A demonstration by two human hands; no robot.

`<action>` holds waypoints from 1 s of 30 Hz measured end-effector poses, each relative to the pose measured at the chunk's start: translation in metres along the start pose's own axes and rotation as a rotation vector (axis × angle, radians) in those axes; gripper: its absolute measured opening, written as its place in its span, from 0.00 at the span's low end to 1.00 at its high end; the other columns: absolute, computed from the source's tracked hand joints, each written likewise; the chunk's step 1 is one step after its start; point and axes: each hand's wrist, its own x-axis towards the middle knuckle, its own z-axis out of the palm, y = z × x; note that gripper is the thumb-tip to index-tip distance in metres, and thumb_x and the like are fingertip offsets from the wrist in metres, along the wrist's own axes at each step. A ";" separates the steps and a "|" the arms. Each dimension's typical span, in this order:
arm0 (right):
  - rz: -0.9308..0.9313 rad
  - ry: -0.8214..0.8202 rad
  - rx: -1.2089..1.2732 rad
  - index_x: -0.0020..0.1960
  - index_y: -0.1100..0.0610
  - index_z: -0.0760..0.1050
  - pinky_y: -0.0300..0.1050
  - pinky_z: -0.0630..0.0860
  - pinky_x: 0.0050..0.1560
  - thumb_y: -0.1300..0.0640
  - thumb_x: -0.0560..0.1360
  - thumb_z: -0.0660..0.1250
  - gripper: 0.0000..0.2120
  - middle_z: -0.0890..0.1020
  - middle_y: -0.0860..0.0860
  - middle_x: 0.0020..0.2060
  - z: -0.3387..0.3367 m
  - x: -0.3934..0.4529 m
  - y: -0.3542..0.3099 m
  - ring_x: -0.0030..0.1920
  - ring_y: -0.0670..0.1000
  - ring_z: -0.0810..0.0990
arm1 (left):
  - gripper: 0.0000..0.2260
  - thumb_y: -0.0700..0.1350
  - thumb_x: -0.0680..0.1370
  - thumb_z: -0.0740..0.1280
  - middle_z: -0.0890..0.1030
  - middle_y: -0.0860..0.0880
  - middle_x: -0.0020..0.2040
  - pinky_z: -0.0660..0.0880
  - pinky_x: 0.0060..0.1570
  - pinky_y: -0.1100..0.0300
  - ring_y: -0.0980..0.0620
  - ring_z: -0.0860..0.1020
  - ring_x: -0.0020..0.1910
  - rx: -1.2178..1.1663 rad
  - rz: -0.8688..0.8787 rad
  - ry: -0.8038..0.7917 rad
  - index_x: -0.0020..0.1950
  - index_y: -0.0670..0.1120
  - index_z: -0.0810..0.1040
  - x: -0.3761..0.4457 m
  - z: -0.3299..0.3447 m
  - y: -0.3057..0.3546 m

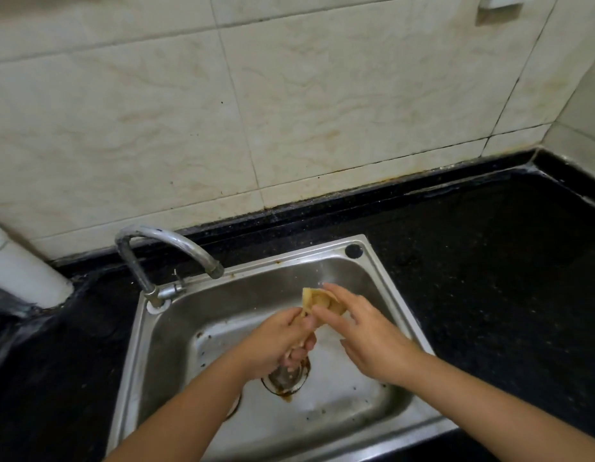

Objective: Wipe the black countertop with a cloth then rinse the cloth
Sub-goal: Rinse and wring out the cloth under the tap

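Observation:
A small yellowish cloth point(317, 300) is bunched up over the steel sink point(386, 288). My left hand point(279, 343) grips its lower part in a curled fist above the drain. My right hand point(366, 331) pinches the cloth's upper end between thumb and fingers. The black countertop point(496, 261) stretches to the right of the sink and looks dark and speckled. No stream of water shows at the spout of the curved chrome tap point(169, 241).
The drain point(289, 381) with rusty stains lies under my left hand. A tiled wall point(289, 111) rises behind the counter. A white pipe point(19, 271) stands at the far left, with crumpled dark plastic point(6, 308) below it.

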 end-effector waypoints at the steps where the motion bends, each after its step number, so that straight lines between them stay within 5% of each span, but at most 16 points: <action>1: -0.050 0.066 -0.077 0.69 0.43 0.52 0.45 0.77 0.46 0.68 0.62 0.72 0.46 0.66 0.55 0.63 0.000 0.001 0.002 0.52 0.54 0.78 | 0.06 0.47 0.78 0.59 0.74 0.52 0.28 0.62 0.20 0.71 0.61 0.66 0.21 -0.119 -0.031 -0.075 0.49 0.44 0.69 -0.002 0.001 0.006; 4: -0.014 0.228 -0.024 0.61 0.33 0.62 0.43 0.67 0.39 0.57 0.72 0.64 0.25 0.69 0.46 0.42 -0.012 0.014 0.007 0.39 0.43 0.69 | 0.10 0.49 0.74 0.59 0.76 0.52 0.26 0.62 0.18 0.72 0.62 0.66 0.19 -0.152 -0.077 -0.258 0.48 0.43 0.66 -0.007 0.007 0.019; 5: -0.073 0.271 -0.048 0.60 0.37 0.65 0.43 0.63 0.38 0.56 0.72 0.63 0.21 0.66 0.46 0.39 -0.014 0.017 0.009 0.37 0.45 0.65 | 0.10 0.48 0.73 0.58 0.76 0.52 0.27 0.62 0.18 0.72 0.62 0.66 0.20 -0.121 -0.091 -0.288 0.48 0.43 0.66 -0.009 0.008 0.021; 7: -0.254 0.340 -0.219 0.59 0.50 0.67 0.42 0.58 0.35 0.57 0.68 0.66 0.21 0.62 0.48 0.37 -0.015 0.021 0.014 0.35 0.48 0.61 | 0.09 0.47 0.73 0.58 0.76 0.53 0.28 0.63 0.19 0.72 0.61 0.67 0.21 -0.054 -0.113 -0.326 0.48 0.42 0.67 -0.011 0.009 0.027; 10: -0.330 0.323 -0.275 0.54 0.54 0.68 0.43 0.63 0.29 0.56 0.67 0.63 0.16 0.70 0.49 0.33 -0.024 0.024 0.018 0.32 0.49 0.65 | 0.02 0.42 0.79 0.59 0.75 0.51 0.33 0.66 0.24 0.70 0.61 0.70 0.24 0.191 -0.076 -0.259 0.47 0.45 0.68 -0.012 0.009 0.032; 15: -0.296 0.250 -0.260 0.51 0.56 0.68 0.39 0.69 0.22 0.54 0.64 0.58 0.16 0.75 0.50 0.28 -0.029 0.021 0.020 0.25 0.50 0.72 | 0.04 0.44 0.77 0.63 0.73 0.53 0.33 0.69 0.31 0.66 0.62 0.71 0.27 0.642 0.109 -0.053 0.44 0.49 0.69 -0.010 0.014 0.031; 20: -0.134 0.276 -0.243 0.51 0.57 0.68 0.39 0.72 0.23 0.55 0.63 0.57 0.17 0.80 0.51 0.31 -0.020 0.013 0.014 0.27 0.52 0.76 | 0.05 0.46 0.77 0.63 0.74 0.51 0.40 0.68 0.38 0.62 0.57 0.71 0.36 0.727 0.284 0.235 0.52 0.48 0.70 -0.003 0.015 0.015; 23: -0.111 0.242 -0.221 0.58 0.57 0.68 0.42 0.78 0.26 0.56 0.62 0.64 0.24 0.83 0.52 0.43 -0.013 0.011 0.012 0.33 0.51 0.81 | 0.05 0.49 0.76 0.63 0.72 0.55 0.37 0.67 0.35 0.69 0.63 0.71 0.34 0.657 0.292 0.126 0.47 0.49 0.71 -0.003 0.014 0.012; 25: -0.129 0.183 -0.223 0.57 0.55 0.68 0.37 0.74 0.22 0.54 0.59 0.67 0.27 0.82 0.49 0.37 -0.015 0.013 0.011 0.29 0.48 0.79 | 0.07 0.54 0.72 0.62 0.71 0.57 0.34 0.66 0.33 0.73 0.65 0.71 0.31 0.640 0.309 0.050 0.41 0.52 0.70 -0.004 0.010 0.013; 28: -0.142 0.134 -0.192 0.40 0.55 0.73 0.34 0.65 0.18 0.53 0.61 0.60 0.10 0.76 0.47 0.25 -0.020 0.015 0.013 0.20 0.48 0.73 | 0.05 0.52 0.75 0.62 0.70 0.57 0.35 0.65 0.33 0.71 0.62 0.70 0.32 0.792 0.308 0.008 0.43 0.52 0.69 -0.003 0.006 0.018; 30: -0.119 0.067 -0.193 0.31 0.54 0.74 0.32 0.57 0.17 0.52 0.59 0.56 0.09 0.73 0.47 0.21 -0.019 0.016 0.018 0.18 0.48 0.71 | 0.06 0.50 0.78 0.62 0.70 0.56 0.38 0.65 0.35 0.68 0.60 0.69 0.35 0.965 0.273 -0.023 0.48 0.48 0.69 -0.003 0.006 0.020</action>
